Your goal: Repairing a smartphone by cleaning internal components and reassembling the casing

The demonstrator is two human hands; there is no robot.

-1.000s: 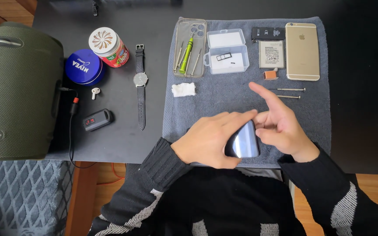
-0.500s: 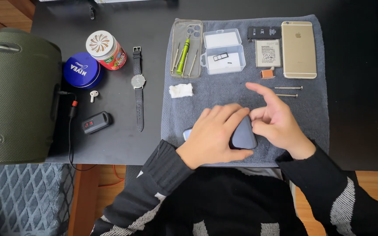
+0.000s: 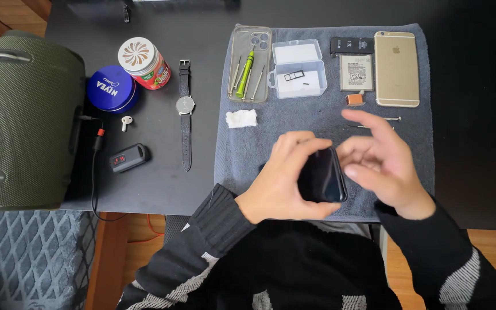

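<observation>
At the far left a large olive-green fabric-covered cylindrical speaker [image 3: 24,120] runs off the frame edge, so its full length is cut off. A thin black cable with a red plug [image 3: 97,143] leads from it and drops over the edge of the black tabletop [image 3: 477,143]. Beside it sit a round blue tin [image 3: 112,88], a red can with a white patterned lid [image 3: 144,62], a small white earbud [image 3: 126,121], a small black device with a red display [image 3: 128,157] and a silver-faced wristwatch on a black strap [image 3: 185,112].

On the grey towel [image 3: 242,155] lie a clear phone case holding thin tools and a green-handled screwdriver [image 3: 249,66], a white wad [image 3: 241,118], a clear plastic box [image 3: 297,72], flat battery packs [image 3: 356,72] and a gold smartphone lying face down [image 3: 396,69]. Two thin metal pins just beyond the right fingers are partly hidden.

The left hand [image 3: 279,178] is clamped on a black glossy smartphone [image 3: 321,176], fingers curled over its top edge, thumb under its lower edge; its left part is hidden by those fingers. It is held above the towel's near edge, tilted. The right hand [image 3: 383,163] holds nothing, fingers spread, fingertips just beside the phone's right edge; whether they touch it is unclear.
</observation>
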